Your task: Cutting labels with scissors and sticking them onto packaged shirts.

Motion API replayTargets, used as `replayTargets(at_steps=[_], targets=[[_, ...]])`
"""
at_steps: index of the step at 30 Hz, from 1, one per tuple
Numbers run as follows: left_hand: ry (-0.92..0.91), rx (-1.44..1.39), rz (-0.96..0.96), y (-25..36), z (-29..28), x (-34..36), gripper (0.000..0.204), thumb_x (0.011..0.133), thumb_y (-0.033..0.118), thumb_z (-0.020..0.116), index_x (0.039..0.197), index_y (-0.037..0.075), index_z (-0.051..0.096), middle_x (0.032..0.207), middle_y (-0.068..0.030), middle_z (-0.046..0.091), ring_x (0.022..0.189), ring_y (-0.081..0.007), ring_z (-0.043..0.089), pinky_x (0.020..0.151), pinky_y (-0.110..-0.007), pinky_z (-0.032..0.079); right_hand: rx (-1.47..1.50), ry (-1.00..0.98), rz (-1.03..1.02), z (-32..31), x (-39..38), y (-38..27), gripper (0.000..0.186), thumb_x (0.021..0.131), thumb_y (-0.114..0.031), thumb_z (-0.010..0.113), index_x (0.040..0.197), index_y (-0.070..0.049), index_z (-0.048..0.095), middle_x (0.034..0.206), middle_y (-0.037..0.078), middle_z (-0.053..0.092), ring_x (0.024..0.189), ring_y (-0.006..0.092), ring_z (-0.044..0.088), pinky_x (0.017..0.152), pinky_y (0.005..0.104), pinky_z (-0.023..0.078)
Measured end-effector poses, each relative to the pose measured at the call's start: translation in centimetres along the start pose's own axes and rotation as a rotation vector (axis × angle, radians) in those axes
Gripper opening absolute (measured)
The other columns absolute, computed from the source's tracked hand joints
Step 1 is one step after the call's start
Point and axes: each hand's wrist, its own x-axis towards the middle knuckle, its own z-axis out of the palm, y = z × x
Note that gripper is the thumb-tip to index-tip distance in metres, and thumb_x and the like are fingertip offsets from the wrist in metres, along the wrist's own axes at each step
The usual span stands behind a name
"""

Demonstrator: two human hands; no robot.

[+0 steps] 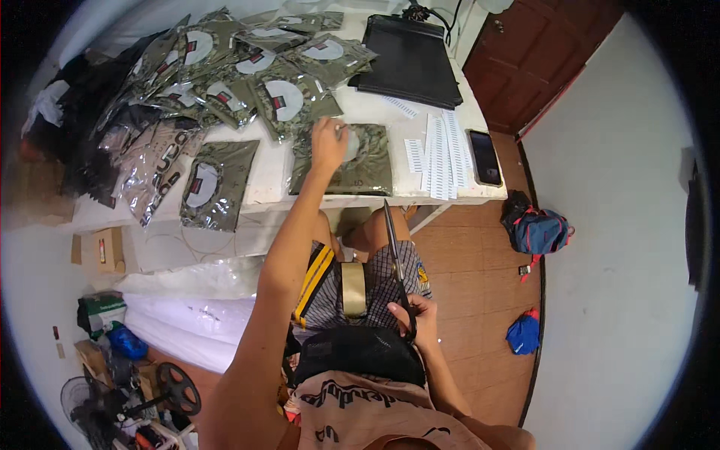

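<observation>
My left hand (330,142) is over a folded camouflage shirt in a clear plastic bag (367,176) at the front of the white table. Its fingers are bent together at the bag's upper left; what they pinch, if anything, I cannot make out. Down by my lap, my right hand (420,319) grips a pair of black scissors (396,259), blades pointing up toward the table edge. A wide tan tape roll (353,291) rests between my thighs. Left of the bag under my hand lies another bagged shirt (217,184), its corner over the table edge.
Several bagged olive shirts (285,101) are heaped at the back left. Right of my work are strips of printed labels (441,154), a black phone (484,157) and a stack of black plastic sheets or bags (411,60). A backpack (540,231) sits on the floor.
</observation>
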Motion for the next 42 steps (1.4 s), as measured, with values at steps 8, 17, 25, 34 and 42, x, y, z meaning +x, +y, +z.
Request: replayTargets(at_steps=[8, 17, 25, 34, 42], targets=[[0.131, -0.942, -0.734, -3.5, -4.0, 1.7, 0.017, 0.090, 0.015, 0.062, 0.097, 0.002, 0.068, 0.079, -0.0018, 0.063, 0.070, -0.0097, 0.054, 0.062, -0.023, 0.043, -0.025, -0.050, 0.002, 0.3, 0.5, -0.1, 0.033, 0.081, -0.015, 0.077, 0.061, -0.006, 0.054, 0.050, -0.003, 0.049, 0.039, 0.0033, 0.042, 0.035, 0.0201, 0.031], [-0.538, -0.691, -0.496, 0.8, -7.4, 1.8, 0.019, 0.088, 0.011, 0.060, 0.099, 0.002, 0.072, 0.086, -0.0028, 0.068, 0.076, -0.0092, 0.057, 0.067, -0.023, 0.044, -0.017, -0.057, 0.018, 0.4, 0.4, -0.2, 0.034, 0.081, -0.016, 0.078, 0.061, -0.006, 0.053, 0.050, -0.003, 0.049, 0.039, 0.0032, 0.043, 0.035, 0.0201, 0.031], [-1.056, -0.489, -0.414, 0.4, -7.8, 2.4, 0.014, 0.085, 0.006, 0.064, 0.093, 0.000, 0.073, 0.087, -0.0066, 0.071, 0.081, -0.0125, 0.063, 0.075, -0.027, 0.050, -0.045, -0.090, 0.054, 0.3, 0.4, 0.6, 0.035, 0.081, -0.019, 0.078, 0.061, -0.007, 0.052, 0.050, -0.004, 0.049, 0.040, 0.0030, 0.043, 0.036, 0.0200, 0.032], [-1.118, -0.416, -0.174, -0.4, -8.2, 2.2, 0.017, 0.078, 0.002, 0.062, 0.090, 0.004, 0.074, 0.083, -0.0067, 0.070, 0.079, -0.0153, 0.064, 0.073, -0.029, 0.050, -0.060, -0.108, 0.059, 0.2, 0.2, 0.4, 0.036, 0.080, -0.021, 0.079, 0.060, -0.007, 0.052, 0.050, -0.005, 0.049, 0.040, 0.0026, 0.043, 0.036, 0.0191, 0.031], [-0.820, -0.343, -0.122, -1.2, -9.0, -0.2, 0.025, 0.076, 0.002, 0.067, 0.102, 0.002, 0.067, 0.088, -0.0085, 0.064, 0.074, -0.0153, 0.060, 0.066, -0.030, 0.049, -0.045, -0.113, 0.033, 0.4, 0.1, 0.7, 0.036, 0.080, -0.022, 0.079, 0.061, -0.006, 0.053, 0.051, -0.005, 0.048, 0.040, 0.0027, 0.043, 0.037, 0.0195, 0.030]])
